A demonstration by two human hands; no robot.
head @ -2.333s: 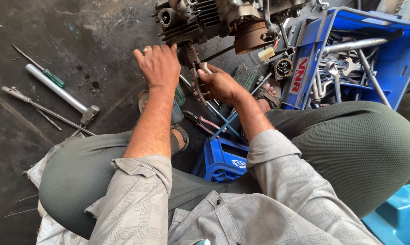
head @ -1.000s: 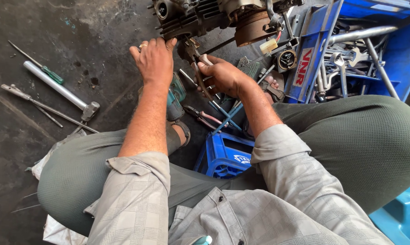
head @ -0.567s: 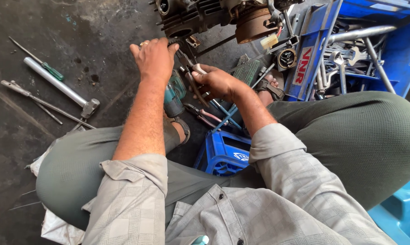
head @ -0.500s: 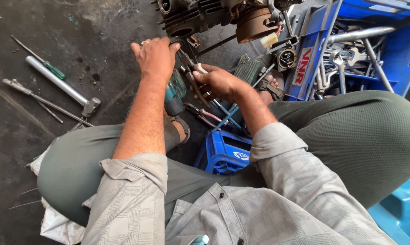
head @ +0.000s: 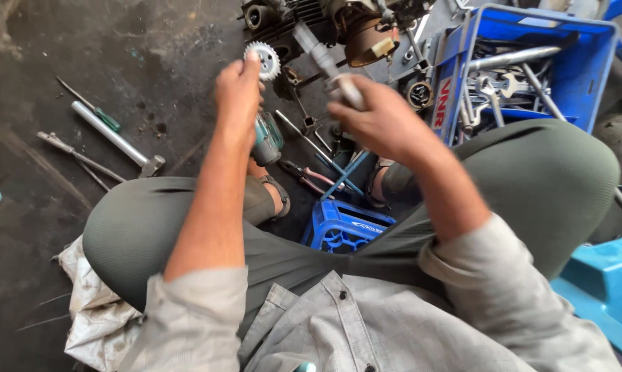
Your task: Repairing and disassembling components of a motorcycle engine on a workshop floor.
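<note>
Two hands are raised over the floor in front of a small engine (head: pixel 311 17), each closed on something. The left hand (head: pixel 236 93) pinches a small toothed sprocket (head: pixel 264 60) at its fingertips, held clear of the engine and just in front of it. The right hand (head: pixel 380 120) grips a pale, blurred rod-like tool (head: pixel 325 58), possibly a socket driver, its tip angled toward the engine. Judging by this, the sprocket is already free of the engine, which sits partly stripped with more left to do. A teal power tool (head: pixel 266 138) lies by the left wrist, pliers (head: pixel 311 178) by the foot, a hammer (head: pixel 118 138) and screwdriver (head: pixel 90 107) on the dark floor (head: pixel 49 41), and a blue crate (head: pixel 573 62) full of wrenches to the right.
</note>
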